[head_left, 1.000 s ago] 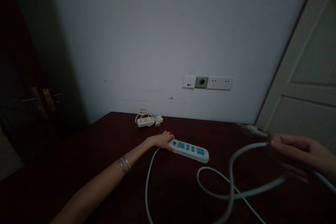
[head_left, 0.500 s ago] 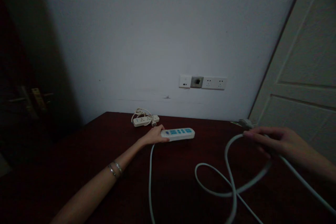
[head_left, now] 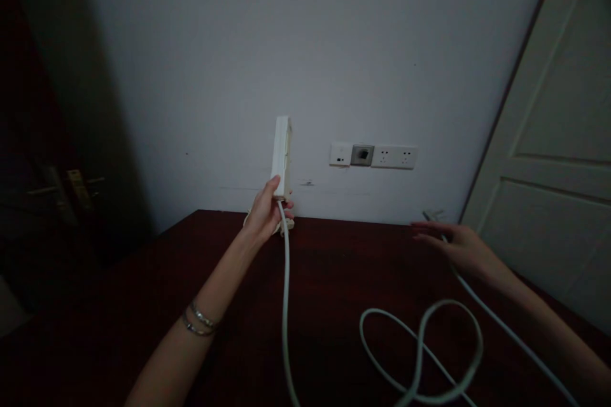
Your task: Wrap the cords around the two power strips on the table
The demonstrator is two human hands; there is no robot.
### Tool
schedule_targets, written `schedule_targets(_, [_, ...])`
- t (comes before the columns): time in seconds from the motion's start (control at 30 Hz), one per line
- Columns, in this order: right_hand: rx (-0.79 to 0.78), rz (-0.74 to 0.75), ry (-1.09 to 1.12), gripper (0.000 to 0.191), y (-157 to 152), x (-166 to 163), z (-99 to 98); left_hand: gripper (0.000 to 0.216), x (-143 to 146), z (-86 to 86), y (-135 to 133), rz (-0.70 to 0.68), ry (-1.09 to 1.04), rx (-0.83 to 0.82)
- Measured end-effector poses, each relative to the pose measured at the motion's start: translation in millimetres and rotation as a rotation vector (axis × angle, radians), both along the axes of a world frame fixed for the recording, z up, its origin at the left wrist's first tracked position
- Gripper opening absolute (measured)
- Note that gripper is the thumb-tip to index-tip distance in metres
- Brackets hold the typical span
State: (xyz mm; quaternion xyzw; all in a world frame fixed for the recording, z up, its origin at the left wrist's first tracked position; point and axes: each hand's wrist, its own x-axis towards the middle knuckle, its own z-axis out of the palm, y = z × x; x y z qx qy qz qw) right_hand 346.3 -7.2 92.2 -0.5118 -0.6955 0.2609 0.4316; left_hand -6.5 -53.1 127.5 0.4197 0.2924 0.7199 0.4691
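My left hand [head_left: 264, 211] grips the lower end of a white power strip [head_left: 281, 152], raised off the table and nearly upright, its socket face turned away to the right. A thick white cord [head_left: 286, 292] hangs from its bottom end. Over the right side of the table is my right hand [head_left: 456, 245], palm down with fingers stretched out. Another length of cord passes beneath that hand, and a blurred pale end piece [head_left: 433, 213] shows just beyond the fingers. Loops of cord [head_left: 480, 337] lie in front.
Behind my left hand, a second white power strip [head_left: 288, 224] with its bundled cord is mostly hidden. The dark red table [head_left: 334, 267] meets a pale wall holding socket plates [head_left: 394, 157]. Doors stand to the left and right.
My left hand has lifted the power strip from low over the table and turned it upright. My right hand has let the cord loop drop and moved left, its fingers straightened.
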Motion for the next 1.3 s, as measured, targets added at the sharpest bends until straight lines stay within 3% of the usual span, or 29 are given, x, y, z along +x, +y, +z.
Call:
schedule_targets(0.13, [-0.181,0.267,0.466,0.049,-29.0,-41.5,12.4,0.03,7.6,4.6,-5.4,0.065,-0.066,0.029])
schedule_targets(0.2, [-0.31,0.398,0.581,0.048,-50.5,-71.0,11.1,0.029,10.9,4.3,-7.0,0.073,-0.097,0.045])
schedule_targets(0.47, [-0.745,0.675,0.761,0.077,-118.6,-173.0,-53.2,0.028,12.8,5.2,-13.6,0.175,-0.173,0.13])
schedule_targets(0.53, [-0.809,0.747,0.764,0.072,-132.9,-181.8,-64.9,0.027,7.5,5.5,-13.3,0.216,-0.172,0.158])
schedule_targets(0.67, [-0.815,0.832,0.55,0.054,-145.3,-175.8,-80.1,0.027,-9.7,8.7,-10.5,0.259,-0.151,0.217])
schedule_targets(0.83, [-0.764,0.718,0.344,0.047,-114.7,-141.3,-83.0,0.038,-39.4,14.0,-7.6,0.281,-0.005,0.301])
schedule_targets(0.97, [-0.621,0.592,0.434,0.04,-64.9,-109.3,-58.0,0.047,-65.1,11.8,-7.0,0.247,0.185,0.346])
schedule_targets(1.07, [-0.542,0.475,0.413,0.04,-22.4,-90.4,-31.8,0.049,-76.0,5.7,-6.2,0.168,0.399,0.269])
schedule_targets(1.2, [-0.397,0.366,0.138,0.039,26.5,-72.5,-1.4,0.053,-68.0,-1.6,-6.9,0.0,0.796,0.157])
schedule_targets(1.3, [-0.313,0.331,0.009,0.038,50.1,-61.9,15.6,0.053,-45.9,-0.4,-15.4,-0.145,1.107,0.171])
